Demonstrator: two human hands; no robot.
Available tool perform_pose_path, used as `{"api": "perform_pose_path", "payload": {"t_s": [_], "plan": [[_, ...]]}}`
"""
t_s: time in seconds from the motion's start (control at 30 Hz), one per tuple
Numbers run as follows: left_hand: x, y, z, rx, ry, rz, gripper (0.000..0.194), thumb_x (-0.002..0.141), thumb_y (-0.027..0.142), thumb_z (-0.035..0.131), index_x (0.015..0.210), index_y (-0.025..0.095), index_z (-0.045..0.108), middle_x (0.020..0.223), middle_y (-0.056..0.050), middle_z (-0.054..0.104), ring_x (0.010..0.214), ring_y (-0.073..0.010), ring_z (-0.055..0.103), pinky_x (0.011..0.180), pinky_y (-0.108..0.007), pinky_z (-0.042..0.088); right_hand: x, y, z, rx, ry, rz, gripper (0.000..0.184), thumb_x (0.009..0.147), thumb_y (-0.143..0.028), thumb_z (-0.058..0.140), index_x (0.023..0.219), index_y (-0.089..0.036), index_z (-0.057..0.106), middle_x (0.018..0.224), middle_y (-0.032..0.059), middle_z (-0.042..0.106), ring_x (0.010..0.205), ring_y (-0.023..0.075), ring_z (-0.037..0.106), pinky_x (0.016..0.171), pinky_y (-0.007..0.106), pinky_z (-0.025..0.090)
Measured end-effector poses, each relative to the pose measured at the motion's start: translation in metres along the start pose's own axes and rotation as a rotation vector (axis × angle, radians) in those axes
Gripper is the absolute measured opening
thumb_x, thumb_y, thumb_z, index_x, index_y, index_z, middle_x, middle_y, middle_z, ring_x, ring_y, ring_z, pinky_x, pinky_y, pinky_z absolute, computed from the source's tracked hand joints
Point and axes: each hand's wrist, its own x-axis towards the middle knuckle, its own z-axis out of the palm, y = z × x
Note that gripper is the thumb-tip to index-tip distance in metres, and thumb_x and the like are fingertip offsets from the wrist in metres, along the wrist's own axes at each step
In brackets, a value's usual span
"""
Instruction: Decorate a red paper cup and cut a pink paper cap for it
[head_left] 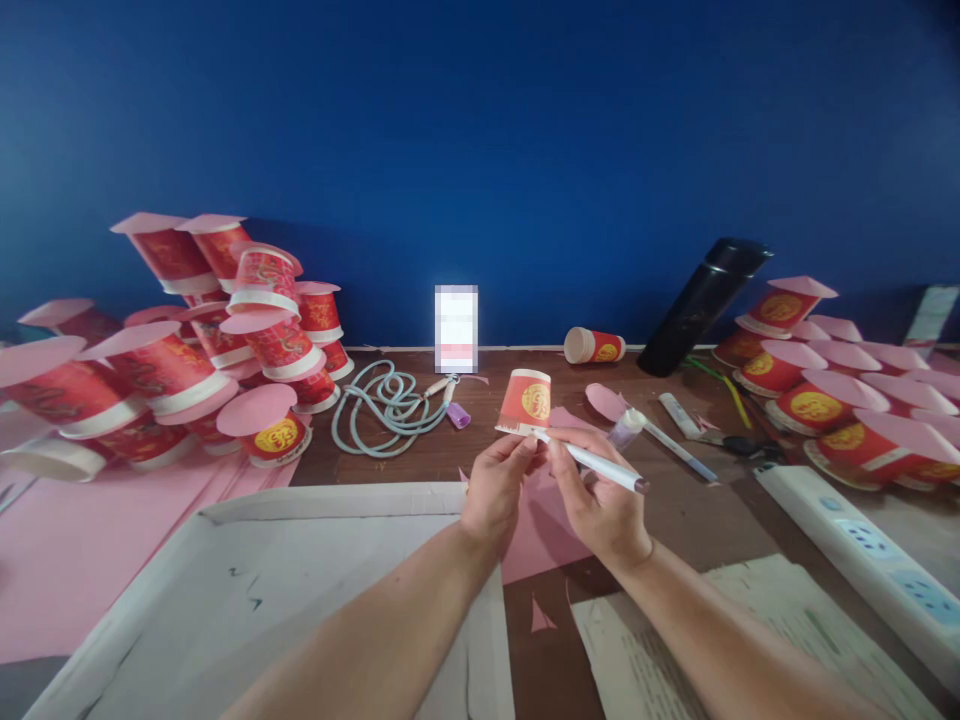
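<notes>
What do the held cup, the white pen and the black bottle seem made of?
Cup: likely paper, matte red print, pale rim. Pen: probably plastic, smooth white barrel, dark end. Bottle: smooth black, glints near the top; metal or plastic, unclear.

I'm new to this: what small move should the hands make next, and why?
Probably draw the white pen along the rim of the red cup: the right hand holds the pen's tip there, and the left hand grips the cup.

On the red cup [526,402] at centre, rim marks are too small to be read. The screen [456,325] is blurred. The white tray [322,545] is cut off by the bottom edge, the power strip [855,540] by the right.
</notes>
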Motion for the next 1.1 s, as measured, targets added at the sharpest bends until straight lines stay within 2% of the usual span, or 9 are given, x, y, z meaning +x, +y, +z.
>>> {"api": "perform_pose_path", "payload": {"t_s": [0.37,0.57,0.9,1.1], "plan": [[-0.0012,0.0009,0.0003,0.039,-0.041,0.015,0.021,0.076,0.035,0.073,0.082,0.015,0.074,0.080,-0.005,0.069,0.076,-0.0139,0.059,0.080,-0.028,0.044,-0.0004,0.0010,0.0009,0.005,-0.012,0.021,0.014,0.090,-0.023,0.058,0.102,-0.022,0.065,0.093,0.0061,0.070,0.085,0.0202,0.066,0.076,0.034,0.055],[-0.0004,0.0012,0.0013,0.020,-0.033,0.003,0.024,0.073,0.037,0.076,0.081,0.015,0.074,0.080,-0.006,0.069,0.076,-0.0147,0.059,0.081,-0.030,0.044,0.0008,0.0019,0.0016,0.008,-0.017,0.025,0.014,0.091,-0.023,0.057,0.103,-0.021,0.065,0.093,0.0066,0.070,0.084,0.0197,0.067,0.077,0.034,0.055],[0.0002,-0.0019,-0.0022,0.018,-0.023,0.024,0.021,0.077,0.035,0.073,0.082,0.015,0.074,0.079,-0.004,0.067,0.076,-0.0131,0.058,0.082,-0.029,0.043,-0.0027,0.0020,0.0005,0.042,-0.022,0.097,0.015,0.090,-0.025,0.058,0.102,-0.020,0.066,0.092,0.0069,0.069,0.083,0.0195,0.069,0.079,0.034,0.058],[0.0012,-0.0027,-0.0033,0.037,-0.057,0.031,0.023,0.078,0.037,0.072,0.083,0.015,0.074,0.081,-0.005,0.068,0.076,-0.0141,0.058,0.082,-0.030,0.044,-0.0024,0.0025,0.0005,0.042,-0.014,0.083,0.015,0.090,-0.024,0.059,0.103,-0.021,0.066,0.094,0.0068,0.070,0.083,0.0190,0.069,0.079,0.034,0.058]]}}
